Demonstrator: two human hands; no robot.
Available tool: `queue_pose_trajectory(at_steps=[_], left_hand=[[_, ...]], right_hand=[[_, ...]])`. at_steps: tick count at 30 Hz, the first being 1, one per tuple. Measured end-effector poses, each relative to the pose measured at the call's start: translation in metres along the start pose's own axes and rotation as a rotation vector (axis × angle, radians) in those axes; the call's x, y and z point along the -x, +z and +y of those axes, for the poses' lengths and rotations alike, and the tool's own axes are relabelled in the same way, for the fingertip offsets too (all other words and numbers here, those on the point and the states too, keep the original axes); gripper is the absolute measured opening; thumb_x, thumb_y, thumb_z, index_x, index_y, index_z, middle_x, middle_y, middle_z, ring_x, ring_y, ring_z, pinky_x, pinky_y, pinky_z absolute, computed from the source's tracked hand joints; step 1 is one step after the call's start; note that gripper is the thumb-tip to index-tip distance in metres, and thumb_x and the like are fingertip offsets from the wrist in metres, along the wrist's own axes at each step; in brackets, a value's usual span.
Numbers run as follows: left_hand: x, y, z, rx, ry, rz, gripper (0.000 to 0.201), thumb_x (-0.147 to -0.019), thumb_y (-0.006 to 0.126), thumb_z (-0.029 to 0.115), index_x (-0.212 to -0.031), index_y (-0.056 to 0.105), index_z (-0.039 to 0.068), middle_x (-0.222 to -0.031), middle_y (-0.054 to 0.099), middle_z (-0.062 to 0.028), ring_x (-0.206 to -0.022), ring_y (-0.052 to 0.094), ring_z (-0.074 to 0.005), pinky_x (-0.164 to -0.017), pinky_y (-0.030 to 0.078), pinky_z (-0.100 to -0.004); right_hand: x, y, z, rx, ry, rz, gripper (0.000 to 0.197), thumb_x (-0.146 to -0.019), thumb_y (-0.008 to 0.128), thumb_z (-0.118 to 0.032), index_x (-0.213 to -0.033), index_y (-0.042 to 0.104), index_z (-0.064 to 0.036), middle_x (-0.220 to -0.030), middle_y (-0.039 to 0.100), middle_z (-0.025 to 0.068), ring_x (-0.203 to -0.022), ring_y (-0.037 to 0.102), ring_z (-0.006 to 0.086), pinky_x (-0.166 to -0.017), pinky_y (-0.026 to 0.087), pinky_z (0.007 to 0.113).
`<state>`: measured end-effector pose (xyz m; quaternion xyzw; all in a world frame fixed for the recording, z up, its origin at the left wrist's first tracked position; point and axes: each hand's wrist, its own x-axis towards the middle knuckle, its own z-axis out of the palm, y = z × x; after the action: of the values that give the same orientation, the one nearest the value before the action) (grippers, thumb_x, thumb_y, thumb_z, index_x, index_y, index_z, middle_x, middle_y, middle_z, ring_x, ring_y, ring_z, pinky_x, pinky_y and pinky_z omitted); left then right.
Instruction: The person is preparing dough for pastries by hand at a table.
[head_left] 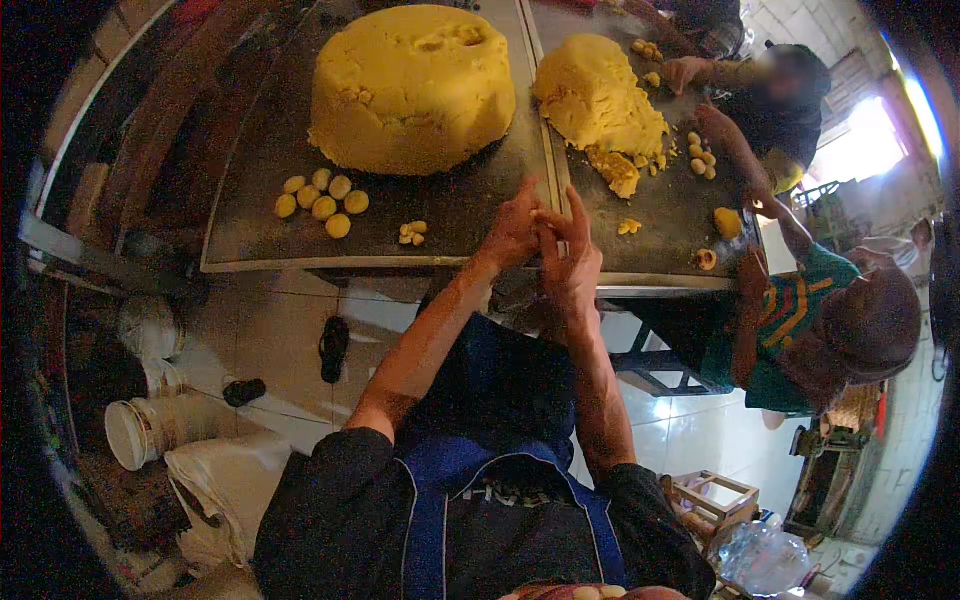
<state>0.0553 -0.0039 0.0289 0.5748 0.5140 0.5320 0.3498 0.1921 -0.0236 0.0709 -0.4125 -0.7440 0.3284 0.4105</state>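
Note:
My left hand (515,228) and my right hand (571,256) meet over the front edge of the dark tabletop, by the seam. The left fingers are closed against the right hand. On the right hand one finger points up and the others bend inward; whatever lies between the hands is hidden. Beyond them stands a large yellow dough block (412,95), with a smaller, crumbling dough mound (600,95) to its right. Several round dough balls (323,207) lie at the left, and small dough pieces (412,233) sit nearer my left hand.
Co-workers are along the right side; one person's hand (688,73) is near the dough mound. More dough balls (702,155) lie there. White buckets (130,435), a sack (225,490) and a dark sandal (334,348) are on the floor at left; a wooden crate (712,495) is at lower right.

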Motion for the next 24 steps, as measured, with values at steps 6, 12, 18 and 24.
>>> queue_pose_trajectory(at_steps=[6,12,18,24], left_hand=[[-0.001,0.002,-0.004,0.008,0.041,0.062,0.025,-0.08,0.069,0.024,-0.092,0.071,0.003,-0.079,0.071,-0.0154,-0.073,0.071,-0.0287,-0.066,0.054,-0.0366],[-0.003,0.008,-0.006,-0.148,0.115,0.093,0.032,-0.084,0.071,0.035,-0.08,0.074,0.004,-0.072,0.068,-0.019,-0.065,0.069,-0.0297,-0.062,0.052,-0.0379],[-0.003,0.011,-0.016,-0.181,0.185,0.135,0.031,-0.088,0.073,0.032,-0.079,0.071,0.002,-0.064,0.063,-0.014,-0.057,0.062,-0.0267,-0.059,0.05,-0.0366],[0.003,0.009,-0.011,-0.285,0.234,0.165,0.032,-0.086,0.076,0.032,-0.084,0.067,0.002,-0.071,0.062,-0.0104,-0.064,0.061,-0.0253,-0.062,0.05,-0.0379]], right_hand=[[0.01,0.013,0.005,0.255,-0.229,0.196,0.063,-0.083,0.05,0.006,-0.144,0.043,-0.0092,-0.118,0.067,0.0176,-0.097,0.07,0.0359,-0.082,0.056,0.042],[0.005,-0.001,0.013,0.467,-0.239,0.028,0.049,-0.085,0.051,0.002,-0.134,0.052,-0.0021,-0.122,0.066,0.0152,-0.121,0.057,0.0366,-0.104,0.042,0.046],[-0.021,-0.055,0.06,0.898,-0.042,0.545,0.058,-0.092,0.062,-0.032,-0.143,0.046,-0.0098,-0.129,0.06,0.0169,-0.108,0.06,0.0375,-0.093,0.045,0.05],[-0.063,-0.088,0.088,0.606,-0.055,0.282,0.023,-0.096,0.059,-0.02,-0.108,0.071,-0.0053,-0.094,0.072,0.019,-0.089,0.07,0.0365,-0.077,0.053,0.045]])
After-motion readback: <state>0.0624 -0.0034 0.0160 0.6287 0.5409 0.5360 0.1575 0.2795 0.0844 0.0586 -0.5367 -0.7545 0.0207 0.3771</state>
